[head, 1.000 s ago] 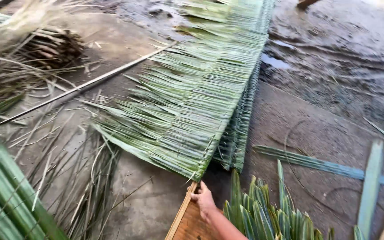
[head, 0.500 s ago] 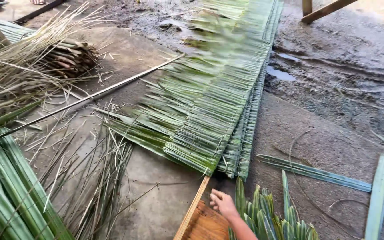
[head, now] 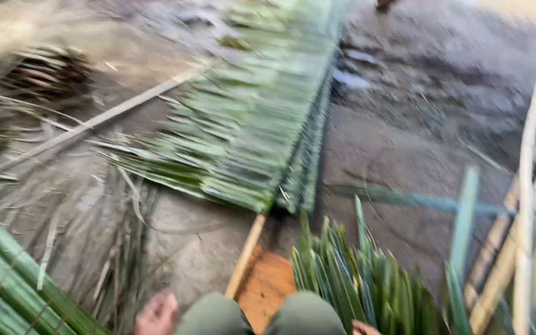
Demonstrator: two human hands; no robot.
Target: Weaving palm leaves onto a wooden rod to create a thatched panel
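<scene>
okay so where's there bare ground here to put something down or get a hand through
Bare ground lies right of the long woven leaf panel, up to the pale poles. A smaller patch sits between the panel's near end, the wooden slat and the loose dry strips. It is crowded at the green leaf bundle and the leaf stack at the left.

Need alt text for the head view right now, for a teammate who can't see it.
Blurred downward view: a long mat of woven green palm leaves lies on wet ground, its near end by a wooden board. A bundle of cut leaves stands right of the board; one hand shows at the bottom edge, beside knees in green trousers.
</scene>
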